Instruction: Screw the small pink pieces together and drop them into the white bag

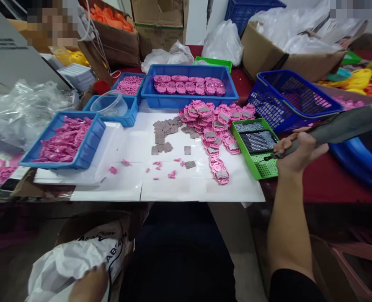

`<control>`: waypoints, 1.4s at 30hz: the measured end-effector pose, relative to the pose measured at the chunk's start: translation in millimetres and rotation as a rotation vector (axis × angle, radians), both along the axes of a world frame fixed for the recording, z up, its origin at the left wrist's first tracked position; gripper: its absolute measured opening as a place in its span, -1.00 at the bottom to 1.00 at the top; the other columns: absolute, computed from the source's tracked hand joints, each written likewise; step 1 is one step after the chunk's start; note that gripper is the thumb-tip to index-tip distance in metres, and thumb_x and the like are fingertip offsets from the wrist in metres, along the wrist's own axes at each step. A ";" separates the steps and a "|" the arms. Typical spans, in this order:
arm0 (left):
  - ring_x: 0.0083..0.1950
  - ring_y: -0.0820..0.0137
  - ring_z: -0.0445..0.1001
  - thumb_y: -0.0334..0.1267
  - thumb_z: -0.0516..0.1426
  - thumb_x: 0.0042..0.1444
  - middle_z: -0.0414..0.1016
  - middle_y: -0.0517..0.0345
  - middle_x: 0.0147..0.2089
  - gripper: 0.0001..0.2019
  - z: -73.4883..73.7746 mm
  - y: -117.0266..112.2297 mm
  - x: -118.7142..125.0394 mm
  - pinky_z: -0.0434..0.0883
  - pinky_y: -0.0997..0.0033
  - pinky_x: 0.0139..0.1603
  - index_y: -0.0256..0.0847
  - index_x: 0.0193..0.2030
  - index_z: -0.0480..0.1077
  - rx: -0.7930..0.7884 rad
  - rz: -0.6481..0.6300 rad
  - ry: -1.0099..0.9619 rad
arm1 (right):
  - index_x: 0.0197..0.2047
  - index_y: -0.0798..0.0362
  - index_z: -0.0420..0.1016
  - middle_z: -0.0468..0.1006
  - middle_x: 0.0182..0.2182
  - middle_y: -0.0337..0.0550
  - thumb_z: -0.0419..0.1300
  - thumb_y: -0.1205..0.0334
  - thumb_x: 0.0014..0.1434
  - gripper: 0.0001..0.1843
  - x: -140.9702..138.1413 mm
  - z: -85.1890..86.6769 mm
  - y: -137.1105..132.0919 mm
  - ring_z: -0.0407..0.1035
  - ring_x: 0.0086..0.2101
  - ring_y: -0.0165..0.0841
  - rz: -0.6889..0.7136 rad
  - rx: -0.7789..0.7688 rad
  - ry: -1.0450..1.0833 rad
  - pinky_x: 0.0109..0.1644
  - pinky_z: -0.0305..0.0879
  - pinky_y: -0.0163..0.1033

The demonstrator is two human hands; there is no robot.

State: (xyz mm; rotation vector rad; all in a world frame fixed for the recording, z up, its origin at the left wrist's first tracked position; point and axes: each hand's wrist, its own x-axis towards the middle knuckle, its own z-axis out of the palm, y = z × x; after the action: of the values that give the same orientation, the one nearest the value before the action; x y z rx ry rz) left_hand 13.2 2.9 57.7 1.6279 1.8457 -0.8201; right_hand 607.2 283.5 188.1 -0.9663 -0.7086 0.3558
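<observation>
In the head view, my right hand (294,151) is closed around a dark electric screwdriver (343,126). Its bit points left, over a green tray (252,167) that contains small screws and a black perforated plate (257,141). Low at the left, my left hand (91,284) is smeared by motion, so its fingers cannot be made out. It is in front of a white printed bag (69,262). Pink plastic casings (220,170), many with grey plates on them, lie piled left of the green tray. Loose grey plates (161,136) and tiny pink parts (172,174) are spread across the white work surface.
Blue bins hold pink parts (65,140), assembled pink pieces (190,87) and a clear tub (109,102). A blue basket (294,98) stands behind the green tray. Cardboard boxes (264,52) and plastic bags (225,42) line the back. Part of another person shows at upper left.
</observation>
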 end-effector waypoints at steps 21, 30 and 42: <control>0.53 -0.09 0.46 -0.24 0.28 0.49 0.48 -0.33 0.52 -0.56 80.6 172.6 311.8 0.56 -0.10 0.43 -0.27 0.43 0.46 1.104 -0.545 -0.856 | -0.31 -0.09 0.28 0.20 -0.69 -0.54 0.49 -0.25 -0.01 -0.44 -12.6 6.4 1.0 0.08 -0.72 -0.48 -0.066 -0.065 -0.096 -0.64 0.12 -0.32; 0.53 -0.11 0.51 -0.27 0.21 0.52 0.54 -0.39 0.46 -0.59 43.3 196.4 337.9 0.53 -0.14 0.52 -0.39 0.40 0.45 1.143 -0.689 -0.908 | -0.26 -0.07 0.30 0.22 -0.68 -0.54 0.47 -0.21 0.03 -0.47 -12.0 3.7 3.0 0.09 -0.72 -0.50 -0.079 -0.097 -0.104 -0.61 0.13 -0.33; 0.27 -0.03 0.60 -0.28 0.29 0.41 0.59 -0.22 0.28 -0.66 -16.0 50.6 403.0 0.64 0.07 0.16 -0.18 0.29 0.57 0.279 -1.081 -0.864 | -0.19 -0.06 0.36 0.26 -0.67 -0.51 0.44 -0.18 0.10 -0.52 -2.4 -6.5 9.2 0.10 -0.69 -0.50 -0.054 -0.117 -0.072 -0.60 0.08 -0.33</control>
State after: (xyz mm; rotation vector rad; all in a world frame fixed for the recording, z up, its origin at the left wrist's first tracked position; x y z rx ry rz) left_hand 416.2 53.5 41.7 2.6027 0.4167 -0.1039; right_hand 604.8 292.7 181.6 -1.1119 -0.7320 0.3183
